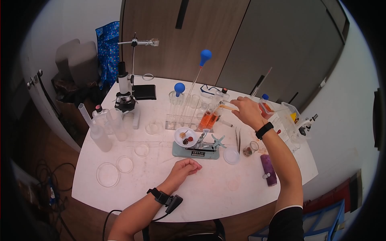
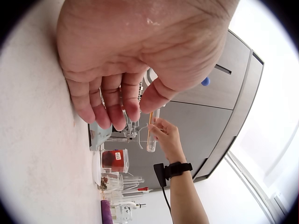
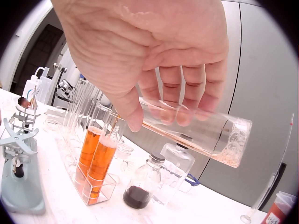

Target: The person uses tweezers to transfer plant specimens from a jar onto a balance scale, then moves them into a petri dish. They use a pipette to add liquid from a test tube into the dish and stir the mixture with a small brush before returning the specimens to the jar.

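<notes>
My right hand (image 1: 246,110) grips a tall clear glass beaker (image 3: 205,135) between thumb and fingers, tipped nearly on its side. Froth and a little orange liquid sit at its bottom end, and an orange streak runs along its lower wall. Its mouth is over two test tubes (image 3: 100,158) of orange liquid, where a thin orange stream shows. Both tubes stand in a clear rack (image 3: 110,189). My left hand (image 1: 184,172) rests on the table with fingers loosely bent, holding nothing, just before a blue-grey balance (image 1: 196,152). Dried bits lie on the balance's white pan (image 1: 179,140).
Pipettes with blue bulbs (image 1: 205,55) stand behind the rack. A dark-liquid bottle (image 3: 140,189) is close beside it. A microscope (image 1: 125,90), plastic bottles (image 1: 100,136) and petri dishes (image 1: 107,174) are left. Tweezers (image 1: 238,140), a small jar (image 1: 251,148) and a purple roll (image 1: 268,170) lie right.
</notes>
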A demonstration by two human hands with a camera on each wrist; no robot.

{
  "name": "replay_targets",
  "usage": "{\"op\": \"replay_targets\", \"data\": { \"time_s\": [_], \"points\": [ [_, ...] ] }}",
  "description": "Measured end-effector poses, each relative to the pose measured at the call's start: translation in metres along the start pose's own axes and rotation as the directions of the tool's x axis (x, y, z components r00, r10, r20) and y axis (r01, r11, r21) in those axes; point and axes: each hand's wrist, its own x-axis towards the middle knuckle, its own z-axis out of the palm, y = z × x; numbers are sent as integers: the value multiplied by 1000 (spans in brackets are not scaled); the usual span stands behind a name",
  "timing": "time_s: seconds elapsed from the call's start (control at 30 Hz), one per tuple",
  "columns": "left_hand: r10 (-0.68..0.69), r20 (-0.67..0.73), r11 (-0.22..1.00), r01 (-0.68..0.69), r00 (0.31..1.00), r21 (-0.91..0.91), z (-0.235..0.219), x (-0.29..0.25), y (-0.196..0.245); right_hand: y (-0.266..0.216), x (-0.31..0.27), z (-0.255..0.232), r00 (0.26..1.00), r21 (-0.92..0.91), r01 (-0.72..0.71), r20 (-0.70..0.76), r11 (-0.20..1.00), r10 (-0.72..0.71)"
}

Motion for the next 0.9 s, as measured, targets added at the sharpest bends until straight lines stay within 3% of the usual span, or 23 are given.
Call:
{"op": "replay_targets", "data": {
  "time_s": [0.9],
  "points": [
    [4, 3, 1000, -4, 1000, -1, -1, 0, -1, -2, 3, -1, 999, -76, 33, -8, 997, -34]
  ]
}}
